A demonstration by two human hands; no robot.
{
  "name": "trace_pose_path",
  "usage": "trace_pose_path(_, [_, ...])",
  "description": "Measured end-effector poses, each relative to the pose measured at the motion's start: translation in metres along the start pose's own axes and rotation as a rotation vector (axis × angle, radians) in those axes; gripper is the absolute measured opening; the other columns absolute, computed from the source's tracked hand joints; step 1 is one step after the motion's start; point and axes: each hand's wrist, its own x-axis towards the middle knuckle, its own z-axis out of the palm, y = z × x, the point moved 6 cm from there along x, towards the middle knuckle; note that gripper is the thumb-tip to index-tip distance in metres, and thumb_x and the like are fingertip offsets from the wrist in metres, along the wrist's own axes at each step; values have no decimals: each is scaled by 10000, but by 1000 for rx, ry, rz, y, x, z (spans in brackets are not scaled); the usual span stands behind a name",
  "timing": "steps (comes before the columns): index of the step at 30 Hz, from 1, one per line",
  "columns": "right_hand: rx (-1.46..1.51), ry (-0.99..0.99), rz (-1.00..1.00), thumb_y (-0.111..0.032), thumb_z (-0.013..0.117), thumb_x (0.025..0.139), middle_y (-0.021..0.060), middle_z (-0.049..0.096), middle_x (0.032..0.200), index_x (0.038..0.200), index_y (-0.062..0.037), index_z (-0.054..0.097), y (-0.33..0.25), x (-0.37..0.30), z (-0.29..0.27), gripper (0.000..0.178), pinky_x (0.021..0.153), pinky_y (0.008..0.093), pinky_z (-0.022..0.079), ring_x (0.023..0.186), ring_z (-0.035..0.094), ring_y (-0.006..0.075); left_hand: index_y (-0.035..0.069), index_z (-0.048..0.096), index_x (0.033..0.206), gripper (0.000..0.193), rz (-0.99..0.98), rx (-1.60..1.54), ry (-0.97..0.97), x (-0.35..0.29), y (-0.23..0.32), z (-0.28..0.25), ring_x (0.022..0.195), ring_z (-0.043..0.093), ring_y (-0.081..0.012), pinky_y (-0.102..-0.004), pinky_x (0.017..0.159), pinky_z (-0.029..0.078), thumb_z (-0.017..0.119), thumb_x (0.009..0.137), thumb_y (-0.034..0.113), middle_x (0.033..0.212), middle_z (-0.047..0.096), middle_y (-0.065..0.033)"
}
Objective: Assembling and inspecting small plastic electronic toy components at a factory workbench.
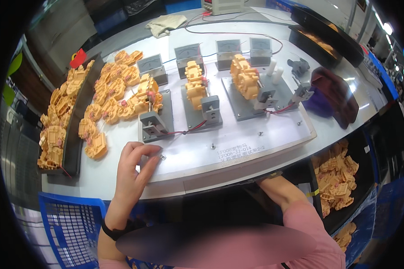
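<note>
- Pink sleeve (300, 224) and bare forearm lie closest to the lens, reaching down below the table edge; the right hand itself is hidden under the table (121, 179), so I cannot tell whether its fingers are open or closed.
- Left hand (132, 172) rests on the near edge of the white test plate (238, 148), its fingers (143, 152) loosely curled and holding nothing, their tips just beside a small screw in the plate.
- Just beyond those fingertips stands the nearest grey clamp block (151, 125), with a red and black lead running off to the right of it.
- An orange plastic gearbox (148, 96) sits in that clamp's fixture, a little farther from the fingers; two more, the middle gearbox (195, 85) and the far gearbox (246, 77), sit in matching fixtures to the right, each apparently held fast so its wired clamp can make contact.
- Behind each fixture stands a grey panel meter (151, 67), facing the person, likely for easy reading.
- Left of the fingers, loose orange gearboxes (107, 96) are heaped on the table within easy reach.
- Well to the right of the fingers, a dark red cloth (334, 94) lies on the table.
</note>
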Motion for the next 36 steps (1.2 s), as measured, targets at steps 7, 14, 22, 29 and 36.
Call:
trace_pose_path(7, [-104, 53, 21, -331, 619, 994, 124, 706, 1128, 1245, -32, 640, -13, -27, -22, 391, 859, 362, 547, 1011, 691, 242, 30, 703, 1072, 202, -17, -66, -21, 3, -4, 1, 798, 553, -129, -247, 746, 460, 684, 882, 96, 987, 584, -63])
trace_pose_path(14, [-207, 127, 42, -333, 620, 994, 124, 705, 1132, 1248, -31, 638, -34, -67, -40, 395, 860, 362, 547, 1013, 691, 241, 24, 700, 1063, 196, 1, -79, -26, 3, -5, 3, 800, 567, -141, -255, 752, 469, 689, 883, 102, 993, 586, -70])
trace_pose_path(22, [-317, 225, 48, -335, 620, 994, 125, 705, 1136, 1251, -30, 636, -69, -106, -59, 399, 861, 363, 547, 1015, 691, 241, 62, 723, 1036, 165, 1, -129, 20, -1, -6, 3, 941, 560, -248, -344, 835, 453, 705, 886, 129, 957, 608, -78])
trace_pose_path(29, [-405, 292, 122, -337, 620, 994, 125, 704, 1139, 1253, -29, 634, -113, -156, -66, 403, 861, 363, 547, 1017, 691, 240, 40, 713, 1036, 171, 85, -72, 19, 5, -5, 4, 842, 574, -183, -275, 747, 475, 699, 874, 95, 969, 603, -77])
trace_pose_path(36, [-138, 819, -297, -45, 654, 935, 94, 713, 963, 1018, 2, 699, -270, -239, -101, 105, 834, 297, 507, 905, 664, 179, 41, 713, 1028, 158, 36, -98, 53, -1, -11, 0, 900, 584, -197, -289, 768, 475, 681, 887, 104, 973, 618, -80])
